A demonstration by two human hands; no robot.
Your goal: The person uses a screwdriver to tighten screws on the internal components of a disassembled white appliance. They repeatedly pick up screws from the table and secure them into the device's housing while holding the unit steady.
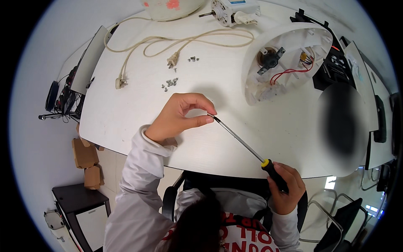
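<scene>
My left hand (pixel 172 117) is above the near part of the white table, its thumb and forefinger pinched on a small metal screw (pixel 210 114). Touching or almost touching that screw is the tip of a long screwdriver (pixel 240 140), whose shaft slants down to the right. My right hand (pixel 289 189) wraps round its black and yellow handle near the table's front edge. Beyond my left hand lies a loose group of small screws (pixel 171 82), with a smaller cluster of screws (pixel 193 59) farther back.
A white plastic housing (pixel 289 32) with red wires lies open at the right. Behind stand a motor (pixel 235 11) and a white rounded part (pixel 176 9). A beige cord (pixel 201 37) with plugs loops across the table (pixel 126 122). At far right is a black tool case (pixel 321 80).
</scene>
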